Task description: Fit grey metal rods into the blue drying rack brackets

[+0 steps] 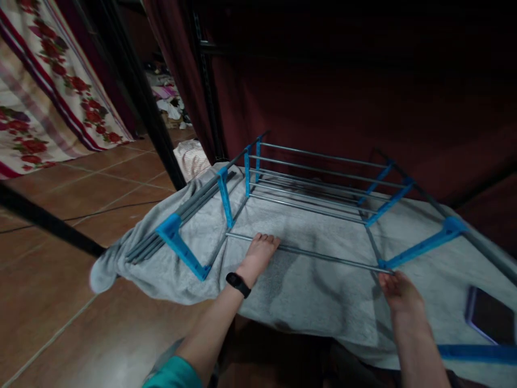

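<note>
My left hand [263,252], with a black band on the wrist, is closed around a thin grey metal rod [323,255] towards its left part. The fingers of my right hand [399,288] pinch the same rod near its right end, close to a blue plastic bracket [424,251]. The rod lies across a partly assembled rack [307,207] of grey tubes and blue brackets. Its left end meets the left side tube near another blue bracket [225,198]. Several crossbars span the rack's far part.
The rack rests on a grey blanket [278,302]. Loose grey tubes [147,249] lie at its left. A dark phone [490,315] and a loose blue piece [476,353] are at the right. Black metal posts [149,108] rise beside the tiled floor [52,280]; a dark red curtain [323,108] hangs behind.
</note>
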`<move>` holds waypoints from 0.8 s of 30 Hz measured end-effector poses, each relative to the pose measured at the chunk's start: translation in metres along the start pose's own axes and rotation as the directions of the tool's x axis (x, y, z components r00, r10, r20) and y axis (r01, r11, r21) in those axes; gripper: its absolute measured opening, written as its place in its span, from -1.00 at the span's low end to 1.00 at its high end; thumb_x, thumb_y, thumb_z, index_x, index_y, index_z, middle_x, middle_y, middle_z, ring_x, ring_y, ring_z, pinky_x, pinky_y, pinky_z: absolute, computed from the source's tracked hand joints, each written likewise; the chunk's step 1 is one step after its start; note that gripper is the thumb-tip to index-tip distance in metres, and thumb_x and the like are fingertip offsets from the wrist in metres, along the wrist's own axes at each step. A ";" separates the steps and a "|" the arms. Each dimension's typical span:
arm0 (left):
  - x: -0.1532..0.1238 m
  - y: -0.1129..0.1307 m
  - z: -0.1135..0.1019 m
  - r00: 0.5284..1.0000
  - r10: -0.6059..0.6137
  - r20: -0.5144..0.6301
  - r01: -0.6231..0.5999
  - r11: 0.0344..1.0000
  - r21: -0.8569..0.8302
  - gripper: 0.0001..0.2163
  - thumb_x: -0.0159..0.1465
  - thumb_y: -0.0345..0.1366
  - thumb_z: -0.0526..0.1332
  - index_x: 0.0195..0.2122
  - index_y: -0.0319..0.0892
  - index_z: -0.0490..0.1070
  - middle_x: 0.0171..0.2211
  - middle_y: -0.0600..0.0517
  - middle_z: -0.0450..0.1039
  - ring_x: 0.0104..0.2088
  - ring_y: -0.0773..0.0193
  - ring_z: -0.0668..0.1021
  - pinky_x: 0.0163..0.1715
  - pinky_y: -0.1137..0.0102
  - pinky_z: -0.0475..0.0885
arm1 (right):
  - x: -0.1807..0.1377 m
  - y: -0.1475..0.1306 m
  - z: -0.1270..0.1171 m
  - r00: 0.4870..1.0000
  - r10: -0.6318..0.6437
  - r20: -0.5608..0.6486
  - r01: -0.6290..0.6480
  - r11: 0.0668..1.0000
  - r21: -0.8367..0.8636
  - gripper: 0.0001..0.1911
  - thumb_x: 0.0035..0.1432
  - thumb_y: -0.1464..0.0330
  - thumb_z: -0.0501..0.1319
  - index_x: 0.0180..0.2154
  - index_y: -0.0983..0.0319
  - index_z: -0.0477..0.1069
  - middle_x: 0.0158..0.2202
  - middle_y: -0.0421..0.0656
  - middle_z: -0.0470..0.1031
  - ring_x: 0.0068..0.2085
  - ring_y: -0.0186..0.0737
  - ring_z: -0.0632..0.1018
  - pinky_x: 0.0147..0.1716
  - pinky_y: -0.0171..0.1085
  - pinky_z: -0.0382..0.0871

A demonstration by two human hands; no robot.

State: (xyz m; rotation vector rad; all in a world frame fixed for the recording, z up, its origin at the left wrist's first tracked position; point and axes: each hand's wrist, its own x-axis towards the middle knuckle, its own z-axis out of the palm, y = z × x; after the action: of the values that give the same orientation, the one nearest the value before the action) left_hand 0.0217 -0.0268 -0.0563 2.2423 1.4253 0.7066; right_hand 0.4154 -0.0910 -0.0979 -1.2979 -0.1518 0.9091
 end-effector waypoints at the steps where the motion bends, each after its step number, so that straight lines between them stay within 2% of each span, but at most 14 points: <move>1: 0.001 0.000 -0.002 1.000 0.008 -0.007 -0.008 1.000 0.019 -0.75 0.21 -0.52 0.03 -0.27 -0.09 0.43 -0.29 -0.09 0.49 -0.17 0.05 0.48 0.09 0.19 0.19 | -0.005 0.000 0.003 0.999 0.001 -0.042 0.001 1.000 0.029 -0.78 0.11 0.59 -0.02 -0.43 0.15 0.19 -0.58 -0.35 0.34 -0.62 -0.49 0.45 -0.56 -0.48 0.46; 2: 0.001 0.000 -0.004 0.999 0.031 -0.005 -0.031 0.999 0.033 -0.73 0.21 -0.53 0.01 -0.25 -0.09 0.43 -0.25 -0.10 0.50 -0.16 0.04 0.48 0.08 0.16 0.19 | -0.009 0.000 0.006 0.998 0.002 -0.063 0.002 0.998 0.056 -0.80 0.10 0.59 0.02 -0.42 0.17 0.21 -0.56 -0.34 0.38 -0.58 -0.49 0.47 -0.52 -0.47 0.48; 4: 0.004 -0.002 -0.007 0.999 0.054 -0.002 -0.053 0.976 0.211 -0.68 0.22 -0.54 -0.05 -0.21 -0.06 0.40 -0.24 -0.05 0.50 -0.16 0.06 0.50 0.02 0.16 0.24 | -0.013 0.001 0.009 0.997 0.001 -0.082 0.008 0.994 0.106 -0.85 0.10 0.57 0.07 -0.41 0.20 0.26 -0.51 -0.31 0.43 -0.53 -0.47 0.50 -0.45 -0.43 0.50; 7: 0.010 -0.007 -0.009 0.997 0.077 0.030 -0.083 0.953 0.292 -0.70 0.19 -0.55 -0.06 -0.28 -0.09 0.39 -0.32 -0.04 0.51 -0.23 0.04 0.52 -0.08 0.17 0.28 | -0.014 0.003 0.013 0.995 -0.008 -0.102 0.025 0.984 0.175 -0.88 0.07 0.57 0.12 -0.39 0.24 0.29 -0.50 -0.30 0.45 -0.49 -0.44 0.51 -0.37 -0.37 0.52; 11: 0.016 -0.008 -0.012 0.993 0.067 0.097 -0.102 0.905 0.413 -0.76 0.22 -0.46 -0.03 -0.31 -0.10 0.41 -0.32 -0.07 0.53 -0.24 0.08 0.53 -0.13 0.23 0.31 | -0.013 0.005 0.016 0.993 -0.002 -0.119 0.032 0.969 0.246 -0.89 0.08 0.54 0.17 -0.38 0.22 0.30 -0.56 -0.33 0.41 -0.52 -0.46 0.48 -0.38 -0.41 0.51; 16: 0.019 -0.014 -0.012 0.983 0.043 0.179 -0.127 0.861 0.492 -0.68 0.27 -0.41 -0.09 -0.18 -0.19 0.46 -0.20 -0.15 0.55 -0.18 0.06 0.56 -0.11 0.21 0.32 | -0.012 0.006 0.021 0.993 0.016 -0.116 0.021 0.949 0.315 -0.85 0.03 0.56 0.22 -0.43 0.21 0.31 -0.57 -0.31 0.42 -0.51 -0.43 0.48 -0.37 -0.39 0.52; 21: 0.023 -0.037 -0.001 0.979 0.110 0.172 -0.183 0.843 0.506 -0.62 0.27 -0.41 -0.10 -0.03 -0.24 0.45 -0.07 -0.17 0.52 -0.06 0.06 0.54 -0.02 0.20 0.30 | -0.011 0.006 0.026 0.993 0.031 -0.117 0.012 0.935 0.354 -0.83 -0.01 0.57 0.25 -0.46 0.21 0.32 -0.59 -0.29 0.41 -0.52 -0.40 0.48 -0.38 -0.36 0.52; 24: 0.025 -0.042 0.000 0.975 0.128 0.180 -0.201 0.847 0.491 -0.62 0.29 -0.37 -0.12 -0.02 -0.22 0.42 -0.09 -0.17 0.53 -0.09 0.06 0.55 -0.05 0.19 0.33 | -0.010 0.006 0.027 0.992 0.039 -0.124 0.008 0.932 0.364 -0.82 -0.02 0.56 0.26 -0.47 0.20 0.32 -0.61 -0.30 0.40 -0.54 -0.41 0.47 -0.41 -0.36 0.52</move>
State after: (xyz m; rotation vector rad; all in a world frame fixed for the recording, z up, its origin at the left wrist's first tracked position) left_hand 0.0006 0.0129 -0.0753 2.7787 1.4893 0.2172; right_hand 0.3900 -0.0775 -0.0911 -1.0075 0.1256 0.8180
